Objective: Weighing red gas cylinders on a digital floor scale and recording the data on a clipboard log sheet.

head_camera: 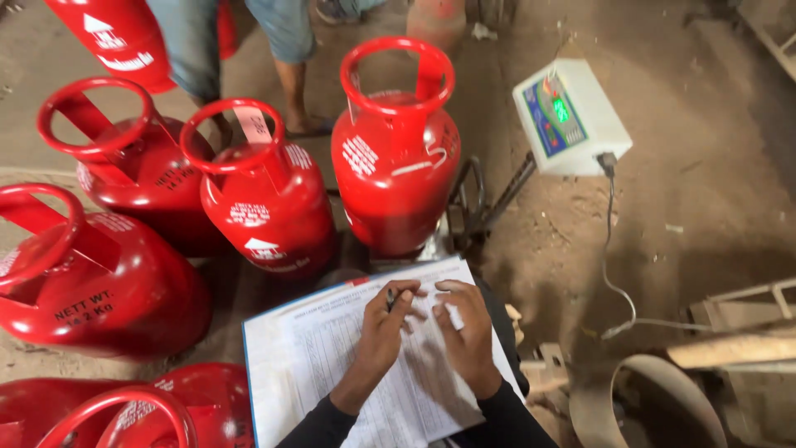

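Observation:
A ruled record book [332,365] lies open in front of me, tilted, with printed columns. On the page, my left hand [380,336] grips a dark pen [390,299], its tip near the top edge. My right hand [466,332] lies flat on the same page beside it, fingers curled, holding the sheet down. Both arms wear black sleeves. Just beyond the book a red gas cylinder [394,153] stands upright on a weighing platform [464,211].
A white scale display box [570,116] with a green readout sits right of the cylinder, its cable [613,249] trailing over the dirt floor. Several more red cylinders [261,195] crowd the left side. Another person's legs [286,58] stand behind them. Scrap wood and a rusty ring [638,398] lie at right.

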